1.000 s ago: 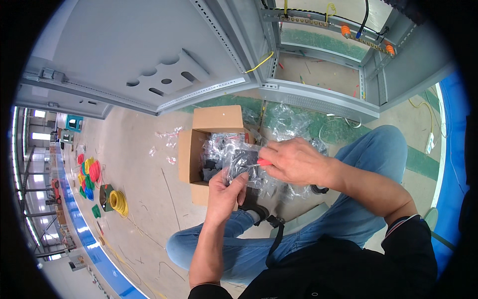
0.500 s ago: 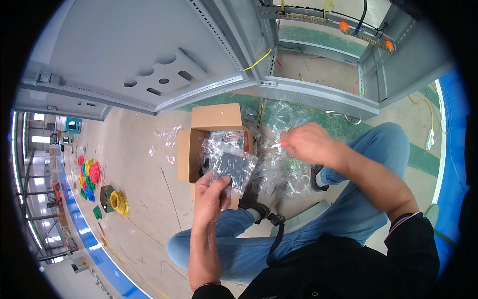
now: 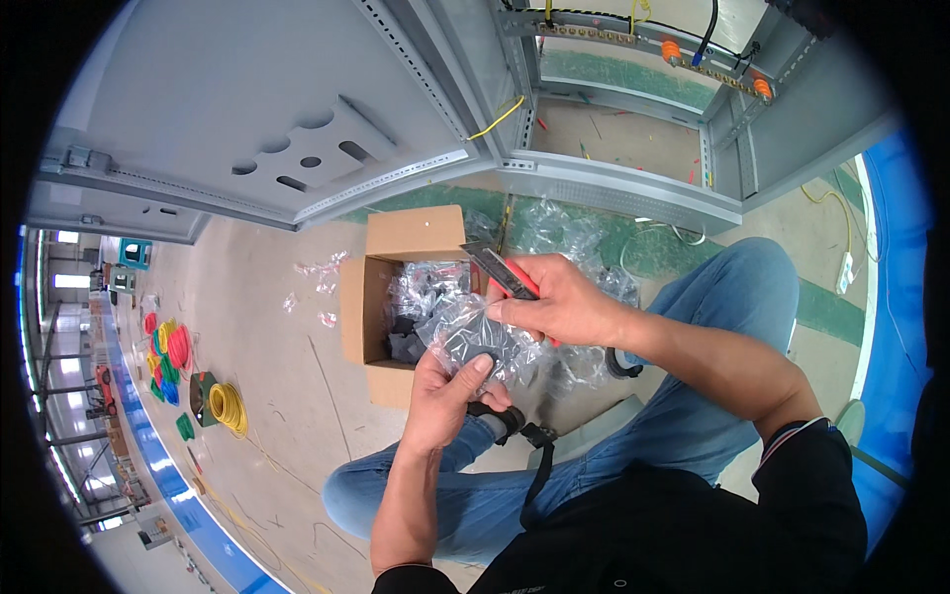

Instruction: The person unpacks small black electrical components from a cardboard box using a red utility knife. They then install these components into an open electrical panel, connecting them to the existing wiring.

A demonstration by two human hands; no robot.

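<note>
Clear bag (image 3: 473, 331) lies between left hand (image 3: 442, 399) pinching it and right hand (image 3: 562, 300) gripping knife (image 3: 503, 273).

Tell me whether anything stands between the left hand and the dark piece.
Yes: the clear plastic bag lies between the left hand and the dark piece. The right hand is at the bag's upper right, holding a red utility knife. Whether the bag is cut open cannot be told.
</note>
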